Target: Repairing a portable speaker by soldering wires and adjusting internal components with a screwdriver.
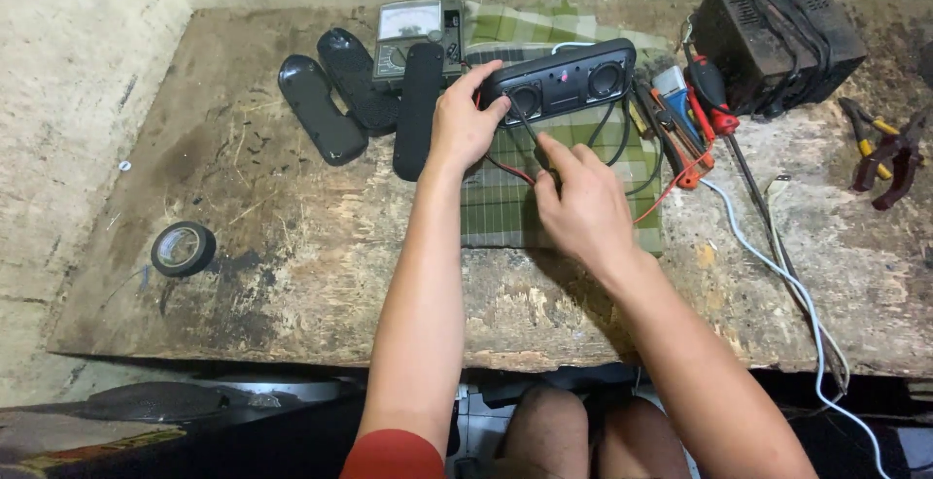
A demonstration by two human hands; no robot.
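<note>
left hand (pixel 465 127) gripped black speaker (pixel 564 81) end, right hand (pixel 581 205) pinched probe (pixel 530 131) at its 11 o'clock, green checked cloth (pixel 505 212) underneath, tape roll (pixel 183 248) way off on table (pixel 292 275)

left hand (pixel 465 129) steadying black speaker (pixel 564 81), right hand (pixel 580 205) perhaps pinching wire

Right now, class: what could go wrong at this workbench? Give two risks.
1. The left hand only steadies the speaker by one end; the right hand, probing it, might tip it.
2. Loose wires trail under the hands and might snag, dragging the tools beside them.
</note>
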